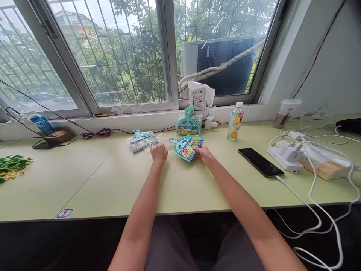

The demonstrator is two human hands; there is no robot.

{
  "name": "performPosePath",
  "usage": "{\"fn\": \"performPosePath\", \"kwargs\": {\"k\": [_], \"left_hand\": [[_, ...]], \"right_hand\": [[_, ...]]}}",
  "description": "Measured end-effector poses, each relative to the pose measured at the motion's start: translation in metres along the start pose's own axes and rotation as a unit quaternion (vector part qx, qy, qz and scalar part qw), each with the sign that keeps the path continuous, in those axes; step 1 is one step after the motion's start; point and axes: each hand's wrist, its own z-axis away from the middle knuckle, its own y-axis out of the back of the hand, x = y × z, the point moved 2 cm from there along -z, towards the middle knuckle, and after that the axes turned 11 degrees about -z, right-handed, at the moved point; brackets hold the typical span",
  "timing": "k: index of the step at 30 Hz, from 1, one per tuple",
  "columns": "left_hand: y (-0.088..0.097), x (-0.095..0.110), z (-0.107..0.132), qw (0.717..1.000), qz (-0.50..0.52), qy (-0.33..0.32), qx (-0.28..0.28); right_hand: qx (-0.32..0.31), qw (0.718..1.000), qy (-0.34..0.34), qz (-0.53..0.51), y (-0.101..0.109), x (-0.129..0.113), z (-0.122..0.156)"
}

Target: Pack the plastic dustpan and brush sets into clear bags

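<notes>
My right hand [204, 154] is closed on the edge of a small teal dustpan-and-brush set [187, 147], whose handle points left. A yellow and blue printed card covers its front. My left hand [158, 153] is curled with its fingers down, beside clear plastic film [161, 138]; what the fingers hold, if anything, is hidden. Just left of it, plastic-wrapped dustpan sets [142, 141] lie on the table. Behind the right hand's set, a stack of similar dustpan sets [188, 122] leans upright near the window sill.
On the pale table [107, 188] stand a drink bottle [235, 121] and a lidded cup [285, 114]. A phone [260, 162] lies right, by a power strip [285, 156] with looping white cables. A tissue pack [199, 96] stands behind. Green pieces [14, 164] lie far left.
</notes>
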Motion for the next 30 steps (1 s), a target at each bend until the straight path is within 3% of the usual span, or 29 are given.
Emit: {"fn": "performPosePath", "kwargs": {"k": [5,10,17,22,27,30], "left_hand": [[-0.003,-0.002,0.003,0.996,-0.075,-0.025,-0.032],[-0.003,-0.004,0.001,0.994,-0.086,-0.020,-0.069],[-0.002,-0.004,-0.001,0.993,-0.087,-0.019,-0.082],[0.000,-0.003,-0.001,0.995,-0.087,0.006,-0.058],[0.008,-0.003,0.001,0.996,-0.075,0.051,0.000],[0.011,0.002,0.003,0.998,-0.043,0.039,0.038]], "right_hand": [[-0.031,0.999,-0.019,0.021,0.006,-0.009,0.001],[-0.065,0.996,-0.046,0.050,0.010,-0.016,0.004],[-0.048,0.994,-0.052,0.085,0.019,-0.020,-0.001],[-0.038,0.994,-0.040,0.093,0.023,-0.023,-0.004],[-0.079,0.992,-0.041,0.092,0.018,-0.023,0.004],[-0.106,0.992,-0.030,0.069,0.009,-0.019,0.009]]}}
